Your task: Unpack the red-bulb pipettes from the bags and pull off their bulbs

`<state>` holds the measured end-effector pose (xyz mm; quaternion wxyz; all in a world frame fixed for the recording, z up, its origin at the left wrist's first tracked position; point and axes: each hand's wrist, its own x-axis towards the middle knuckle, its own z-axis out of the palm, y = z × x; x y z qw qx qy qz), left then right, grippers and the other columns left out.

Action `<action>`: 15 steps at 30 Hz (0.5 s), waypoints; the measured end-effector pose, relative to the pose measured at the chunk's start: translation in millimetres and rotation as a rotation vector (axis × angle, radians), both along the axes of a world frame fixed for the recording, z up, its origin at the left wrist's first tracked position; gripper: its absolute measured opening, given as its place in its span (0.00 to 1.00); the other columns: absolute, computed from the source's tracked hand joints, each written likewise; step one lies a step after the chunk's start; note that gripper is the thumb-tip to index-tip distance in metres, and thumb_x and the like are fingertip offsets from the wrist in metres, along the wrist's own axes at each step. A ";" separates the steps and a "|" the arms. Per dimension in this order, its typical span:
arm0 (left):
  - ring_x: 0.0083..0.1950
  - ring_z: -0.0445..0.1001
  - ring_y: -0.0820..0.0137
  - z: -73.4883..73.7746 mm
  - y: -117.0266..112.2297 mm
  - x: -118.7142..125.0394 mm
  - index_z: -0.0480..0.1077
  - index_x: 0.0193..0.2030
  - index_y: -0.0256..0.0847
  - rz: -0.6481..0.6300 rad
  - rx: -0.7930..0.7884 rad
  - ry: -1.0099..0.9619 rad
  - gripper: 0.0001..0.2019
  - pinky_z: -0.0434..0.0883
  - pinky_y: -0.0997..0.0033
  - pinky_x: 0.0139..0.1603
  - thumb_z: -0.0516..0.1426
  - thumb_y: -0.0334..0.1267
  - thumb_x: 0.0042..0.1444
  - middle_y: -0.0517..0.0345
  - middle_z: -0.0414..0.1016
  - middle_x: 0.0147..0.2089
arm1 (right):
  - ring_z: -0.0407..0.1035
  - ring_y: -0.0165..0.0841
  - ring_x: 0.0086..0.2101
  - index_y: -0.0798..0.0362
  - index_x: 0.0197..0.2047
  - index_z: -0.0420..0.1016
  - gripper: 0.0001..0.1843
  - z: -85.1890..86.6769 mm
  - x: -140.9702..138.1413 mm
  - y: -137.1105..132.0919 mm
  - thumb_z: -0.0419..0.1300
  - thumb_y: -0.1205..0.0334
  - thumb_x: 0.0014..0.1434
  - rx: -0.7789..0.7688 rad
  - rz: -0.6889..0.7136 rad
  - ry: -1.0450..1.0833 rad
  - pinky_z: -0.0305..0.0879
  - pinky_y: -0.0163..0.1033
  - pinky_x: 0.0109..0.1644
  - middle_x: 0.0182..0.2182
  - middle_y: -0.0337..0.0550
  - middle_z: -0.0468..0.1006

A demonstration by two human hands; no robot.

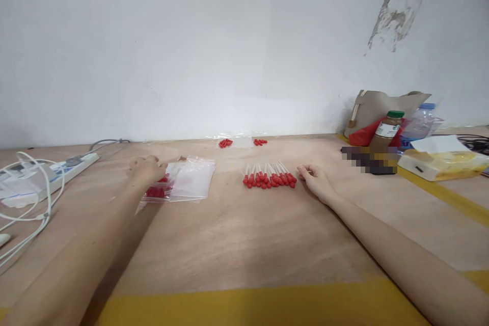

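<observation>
Basically, dropper row (272, 181) lies red ends nearest, probably for easy pickup; right hand (318, 182) just right of it, fingers together; left hand (145, 169) left, at plastic bags (194, 178), fingers can't tell.

**Left hand (144, 169) obscures red bulbs (159, 191)**

The left hand is blurred and, with its wrist, covers part of the bulbs; whether its fingers touch them cannot be told. White bags (194, 179) overlap the pile's right side. The droppers (269, 177) overlap too closely to count, their clear tips faint. Any contact between the right hand (317, 182) and the nearest dropper is too small to tell. Pixel blocks mask much of a dark item (369, 159). The green-capped bottle (387, 130) carries label print too small to read. The left edge cuts off white cables (49, 198) and a white object (3, 239); both forearms run out of frame.
</observation>
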<state>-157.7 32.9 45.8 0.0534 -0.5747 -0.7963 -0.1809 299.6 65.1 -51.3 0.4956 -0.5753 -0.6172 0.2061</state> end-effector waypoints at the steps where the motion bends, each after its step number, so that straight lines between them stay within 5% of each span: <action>1: 0.49 0.63 0.49 1.5 -4.1 -9.8 0.63 0.44 0.24 0.043 -0.022 -0.028 0.28 0.61 0.58 0.41 0.47 0.54 0.54 0.30 0.65 0.48 | 0.69 0.35 0.31 0.56 0.31 0.71 0.20 0.4 0.0 -0.2 0.51 0.46 0.52 0.000 -0.007 -0.002 0.64 0.38 0.36 0.26 0.44 0.74; 4: 0.36 0.68 0.59 0.6 -10.5 -29.7 0.66 0.30 0.30 0.106 -0.087 -0.124 0.30 0.61 0.69 0.32 0.52 0.63 0.45 0.47 0.71 0.31 | 0.69 0.34 0.30 0.56 0.30 0.72 0.19 1.4 -0.7 -0.9 0.51 0.47 0.51 0.002 -0.021 -0.012 0.64 0.37 0.36 0.25 0.43 0.74; 7: 0.25 0.65 0.69 -2.4 -8.8 -36.8 0.62 0.20 0.36 0.090 -0.125 -0.217 0.25 0.56 0.75 0.25 0.58 0.60 0.38 0.62 0.62 0.17 | 0.69 0.34 0.29 0.55 0.29 0.71 0.19 2.4 -1.8 -1.9 0.52 0.47 0.51 0.008 -0.033 -0.025 0.64 0.37 0.34 0.23 0.43 0.73; 11: 0.21 0.61 0.72 1.2 -8.9 -39.7 0.62 0.18 0.38 0.069 -0.036 -0.296 0.17 0.53 0.77 0.23 0.59 0.49 0.43 0.65 0.58 0.12 | 0.68 0.33 0.28 0.56 0.28 0.71 0.18 4.1 -2.8 -3.7 0.52 0.48 0.51 0.017 -0.052 -0.046 0.63 0.36 0.34 0.23 0.42 0.73; 15: 0.21 0.58 0.74 15.4 -21.4 -38.2 0.61 0.21 0.37 0.034 0.237 -0.303 0.12 0.52 0.78 0.24 0.56 0.41 0.47 0.67 0.54 0.12 | 0.68 0.33 0.28 0.56 0.28 0.71 0.19 5.8 -4.1 -5.8 0.52 0.48 0.52 0.039 -0.061 -0.074 0.63 0.36 0.34 0.23 0.43 0.72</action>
